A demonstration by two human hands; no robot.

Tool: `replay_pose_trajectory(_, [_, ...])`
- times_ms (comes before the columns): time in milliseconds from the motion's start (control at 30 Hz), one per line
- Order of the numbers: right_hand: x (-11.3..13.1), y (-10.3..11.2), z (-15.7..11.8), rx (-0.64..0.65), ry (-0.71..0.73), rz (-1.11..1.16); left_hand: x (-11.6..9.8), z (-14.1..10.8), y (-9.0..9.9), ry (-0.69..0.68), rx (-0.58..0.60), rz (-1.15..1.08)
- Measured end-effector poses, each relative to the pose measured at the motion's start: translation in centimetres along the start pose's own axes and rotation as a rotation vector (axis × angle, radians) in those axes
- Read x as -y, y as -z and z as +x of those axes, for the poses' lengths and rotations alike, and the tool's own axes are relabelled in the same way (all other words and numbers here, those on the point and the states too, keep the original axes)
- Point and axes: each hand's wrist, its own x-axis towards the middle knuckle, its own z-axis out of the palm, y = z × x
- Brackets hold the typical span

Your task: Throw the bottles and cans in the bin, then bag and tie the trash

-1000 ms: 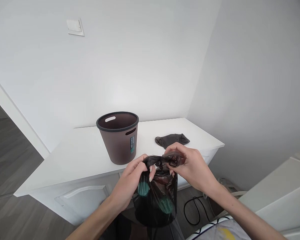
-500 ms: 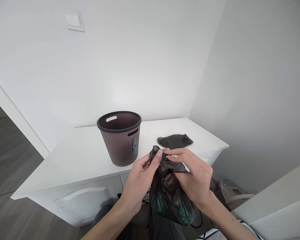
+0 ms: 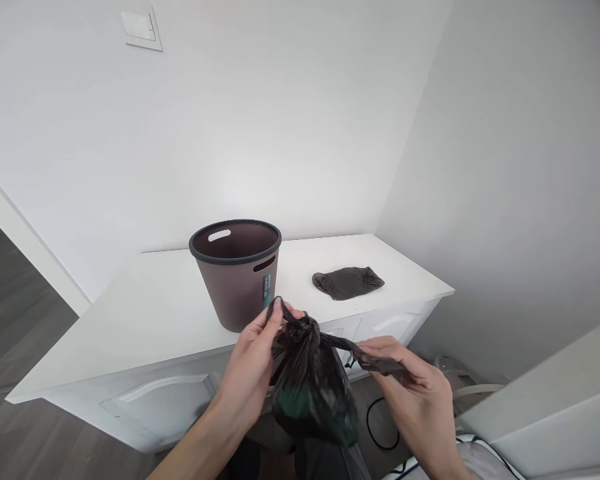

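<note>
A filled black garbage bag [image 3: 316, 393] hangs between my hands, in front of the cabinet edge. Green shapes show through its thin plastic. Its neck is gathered into a knot, with a twisted end pulled out to each side. My left hand [image 3: 253, 360] pinches the left end between thumb and fingers. The right end is stretched taut in the closed fingers of my right hand [image 3: 414, 390]. Beyond my left hand, a brown trash can [image 3: 235, 287] with a dark rim stands upright. A flat, folded black plastic bag [image 3: 349, 283] lies to its right.
The white cabinet [image 3: 130, 320] runs along the wall, its front edge just beyond my hands. A light switch [image 3: 141, 28] is on the wall at upper left. A black cord [image 3: 383, 427] loops on the floor below. At lower right stands a white panel [image 3: 555, 400].
My hands have moved apart, the left one leftward and the right one rightward and down. The bag's ends are now drawn out tight, and the knot shows between them.
</note>
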Motion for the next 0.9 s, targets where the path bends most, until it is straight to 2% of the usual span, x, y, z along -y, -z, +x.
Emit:
replay_pose_trajectory(100, [-1.6, 1.3, -1.9, -0.027, -0.206, -0.029, 0.9, 1.0, 2.5, -0.05, -0.106, 0.0])
replay_pose_trajectory(200, [-3.2, 2.9, -3.0, -0.013, -0.335, -0.032, 1.3, 1.2, 3.5, -0.068, -0.126, -0.045])
replay_pose_trajectory(333, [-3.3, 4.0, -3.0, 0.009, -0.417, -0.091, 0.3, 0.3, 2.0, -0.146, -0.047, 0.016])
replay_pose_trajectory(433, [-1.4, 3.3, -2.1, 0.053, -0.353, -0.181, -1.0, -0.7, 0.2, -0.197, 0.044, 0.195])
replay_pose_trajectory(500, [0.1, 1.8, -1.4, 0.195, -0.271, -0.223, -1.7, -1.2, -0.7, -0.209, 0.127, 0.317])
replay_pose_trajectory(633, [2.3, -1.8, 0.1, 0.601, -0.101, -0.353, -2.2, -2.3, -2.0, -0.183, 0.295, 0.429])
replay_pose_trajectory(700, [2.6, -2.9, 0.8, 0.706, -0.045, -0.389, -2.4, -2.9, -2.1, -0.173, 0.369, 0.467])
replay_pose_trajectory(800, [2.7, -2.9, 2.0, 0.761, -0.099, -0.32, -2.4, -3.6, -0.7, -0.208, 0.391, 0.552])
replay_pose_trajectory(867, [2.6, -1.7, 3.3, 0.706, -0.175, -0.233, -2.3, -3.6, 1.6, -0.306, 0.302, 0.619])
replay_pose_trajectory(900, [2.6, -0.8, 4.0, 0.642, -0.207, -0.202, -2.1, -3.4, 3.1, -0.381, 0.215, 0.651])
